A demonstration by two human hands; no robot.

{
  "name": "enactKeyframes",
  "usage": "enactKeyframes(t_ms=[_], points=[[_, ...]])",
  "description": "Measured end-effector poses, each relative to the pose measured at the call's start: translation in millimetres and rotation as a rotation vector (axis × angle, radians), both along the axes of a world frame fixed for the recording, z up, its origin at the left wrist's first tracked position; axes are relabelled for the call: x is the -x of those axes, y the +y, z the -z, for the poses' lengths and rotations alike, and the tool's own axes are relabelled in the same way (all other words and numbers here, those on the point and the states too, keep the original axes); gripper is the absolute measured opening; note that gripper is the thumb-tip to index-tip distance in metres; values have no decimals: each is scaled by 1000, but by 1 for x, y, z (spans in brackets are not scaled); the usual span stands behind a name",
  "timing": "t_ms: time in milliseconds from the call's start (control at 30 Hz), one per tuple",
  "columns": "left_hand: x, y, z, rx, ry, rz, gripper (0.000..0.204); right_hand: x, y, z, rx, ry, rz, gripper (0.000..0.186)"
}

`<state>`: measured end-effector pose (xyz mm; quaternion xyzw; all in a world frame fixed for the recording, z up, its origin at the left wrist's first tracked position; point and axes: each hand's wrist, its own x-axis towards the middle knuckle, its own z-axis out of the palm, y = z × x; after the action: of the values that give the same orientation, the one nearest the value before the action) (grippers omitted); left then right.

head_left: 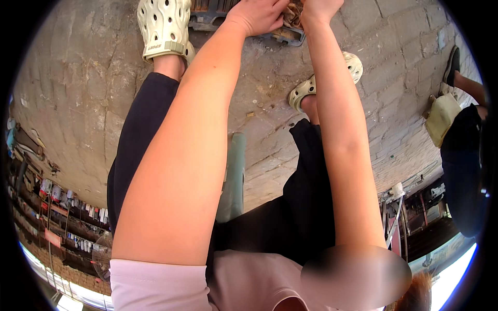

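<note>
At the top edge of the head view, both my hands reach over a dark grey plastic crate [205,22] on the ground. My left hand [258,15] has its fingers curled inward, beside a crumpled brown material [293,15] in the crate. Whatever those fingers hold is hidden. My right hand [320,9] is just to the right of the brown material, close to the left one. The picture's edge cuts off its fingers, so its grip does not show.
Worn brick paving [72,103] surrounds the crate. My feet, in cream perforated clogs [165,26], stand on either side. A green-grey post-like piece [236,166] shows between my legs. Another person's leg [469,87] is at the right, near a pale yellow cloth-like item [442,118]. Cluttered shelves [67,207] line the left.
</note>
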<state>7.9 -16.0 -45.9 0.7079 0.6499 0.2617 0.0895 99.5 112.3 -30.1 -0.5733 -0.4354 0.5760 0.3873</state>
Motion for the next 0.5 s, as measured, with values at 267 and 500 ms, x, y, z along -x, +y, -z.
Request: enactKeyframes(t_ms=[267, 500], points=[[4, 7, -6, 97, 41, 21, 36, -19, 9, -18, 231, 184, 109, 49], [5, 10, -6, 42, 71, 20, 37, -23, 14, -24, 358, 442, 38, 51]])
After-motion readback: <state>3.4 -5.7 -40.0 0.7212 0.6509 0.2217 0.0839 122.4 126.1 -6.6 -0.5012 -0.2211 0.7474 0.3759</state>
